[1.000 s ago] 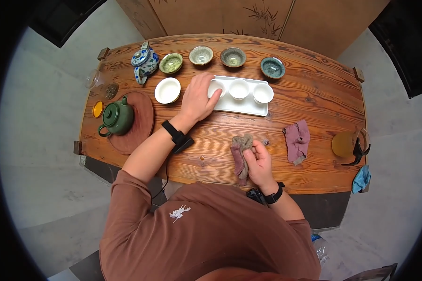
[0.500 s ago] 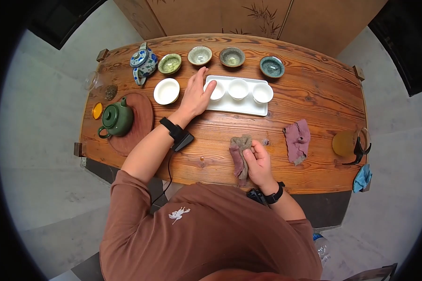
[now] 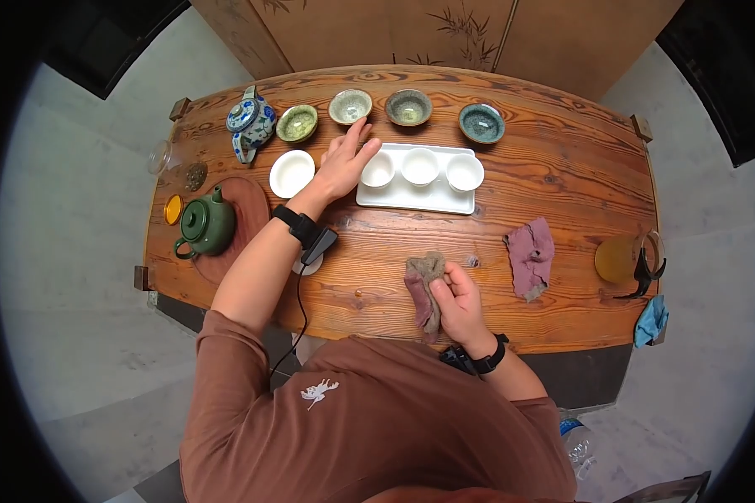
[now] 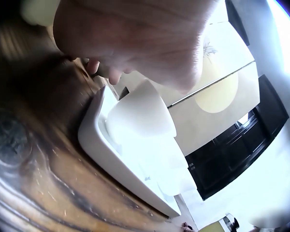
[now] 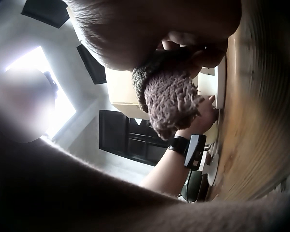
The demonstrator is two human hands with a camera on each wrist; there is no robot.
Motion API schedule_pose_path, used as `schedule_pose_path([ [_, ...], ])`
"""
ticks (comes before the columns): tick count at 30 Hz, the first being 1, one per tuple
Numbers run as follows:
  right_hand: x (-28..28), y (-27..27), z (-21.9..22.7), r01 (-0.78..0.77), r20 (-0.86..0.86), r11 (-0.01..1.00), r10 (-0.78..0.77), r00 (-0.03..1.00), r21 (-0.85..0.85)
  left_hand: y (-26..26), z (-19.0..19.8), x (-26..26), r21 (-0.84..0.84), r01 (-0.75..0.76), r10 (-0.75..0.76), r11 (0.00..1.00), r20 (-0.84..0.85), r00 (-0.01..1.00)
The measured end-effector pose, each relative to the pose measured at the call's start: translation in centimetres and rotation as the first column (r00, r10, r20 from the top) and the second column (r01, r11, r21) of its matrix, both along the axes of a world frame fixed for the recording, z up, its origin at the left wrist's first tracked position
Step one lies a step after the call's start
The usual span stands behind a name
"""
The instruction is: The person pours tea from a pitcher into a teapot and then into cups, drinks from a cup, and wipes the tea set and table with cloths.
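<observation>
My left hand (image 3: pixel 337 170) reaches past the left end of a white tray (image 3: pixel 413 201), thumb spread and holding nothing. Its fingertips are right at the near rim of a pale grey crackle-glazed bowl (image 3: pixel 350 104). On the tray stand three white cups, the closest being the left cup (image 3: pixel 377 171); in the left wrist view that cup (image 4: pixel 142 111) sits just below the palm. My right hand (image 3: pixel 461 308) pinches a crumpled brown and mauve cloth (image 3: pixel 423 289) between thumb and fingers above the front of the table. The cloth's fuzzy end (image 5: pixel 171 101) hangs down in the right wrist view.
A white bowl (image 3: pixel 292 174) is left of my left hand. Around it stand green (image 3: pixel 297 124), grey-brown (image 3: pixel 408 107) and teal (image 3: pixel 481 123) bowls, a blue-and-white teapot (image 3: pixel 250 123) and a green teapot (image 3: pixel 208 226). Rightward are a mauve cloth (image 3: pixel 529 258) and a glass pitcher (image 3: pixel 617 261).
My left hand has left the left cup on the tray and moved left and back to the pale grey bowl. My right hand keeps holding the cloth in about the same place.
</observation>
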State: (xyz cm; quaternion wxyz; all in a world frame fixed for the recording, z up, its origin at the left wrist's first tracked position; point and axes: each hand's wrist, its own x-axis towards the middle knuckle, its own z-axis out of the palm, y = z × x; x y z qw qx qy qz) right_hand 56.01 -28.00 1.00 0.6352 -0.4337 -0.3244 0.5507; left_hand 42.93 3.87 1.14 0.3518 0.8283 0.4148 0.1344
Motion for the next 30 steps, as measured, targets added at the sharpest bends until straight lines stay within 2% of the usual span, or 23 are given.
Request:
schedule_pose_path([
  [3, 0.1, 0.0, -0.5, 0.003, 0.04, 1.0, -0.004, 0.999, 0.007, 0.4, 0.2, 0.2, -0.001, 0.019, -0.019, 1.0, -0.078, 0.997],
  [7, 0.4, -0.2, 0.2, -0.05, -0.046, 0.998, 0.048, 0.998, -0.034, 0.6, 0.9, 0.8, -0.023, 0.028, -0.032, 0.999, -0.17, 0.985],
  [9, 0.6, -0.3, 0.5, -0.086, -0.108, 0.995, 0.08, 0.991, -0.057, 0.3, 2.0, 1.1, -0.061, -0.001, -0.012, 0.998, -0.218, 0.976],
  [11, 0.6, -0.3, 0.5, -0.07, -0.096, 0.997, 0.066, 0.993, -0.038, -0.2, 3.6, 1.5, -0.12, -0.051, 0.016, 0.991, -0.274, 0.962],
  [15, 0.2, -0.1, 0.4, -0.023, -0.079, 1.0, 0.023, 0.997, -0.001, 1.1, 1.6, 1.0, -0.119, -0.067, 0.032, 0.991, -0.274, 0.961],
  [17, 0.2, -0.1, 0.6, -0.013, -0.079, 1.0, 0.014, 0.997, 0.006, 1.0, 2.0, 1.0, -0.132, -0.047, 0.011, 0.99, -0.262, 0.965],
  [20, 0.3, -0.1, 1.1, -0.019, -0.084, 1.0, 0.018, 0.996, -0.007, 1.2, 2.1, 1.1, -0.194, -0.097, 0.048, 0.976, -0.239, 0.97],
  [24, 0.9, -0.6, 0.9, -0.134, -0.11, 0.989, 0.127, 0.986, -0.062, 1.7, 1.9, 1.3, -0.412, -0.063, 0.081, 0.909, 0.026, 0.996],
  [26, 0.6, -0.6, 0.5, -0.093, -0.071, 0.995, 0.09, 0.993, -0.036, 1.9, 2.2, 1.2, -0.504, -0.026, 0.126, 0.863, 0.164, 0.978],
  [29, 0.6, -0.4, 0.4, -0.069, -0.011, 0.997, 0.069, 0.998, -0.023, 1.3, 2.6, 0.9, -0.497, -0.072, 0.175, 0.865, 0.164, 0.971],
  [30, 0.6, -0.4, 0.4, -0.066, 0.009, 0.997, 0.066, 0.998, -0.026, 1.1, 2.8, 0.7, -0.436, -0.068, 0.15, 0.897, 0.156, 0.976],
])
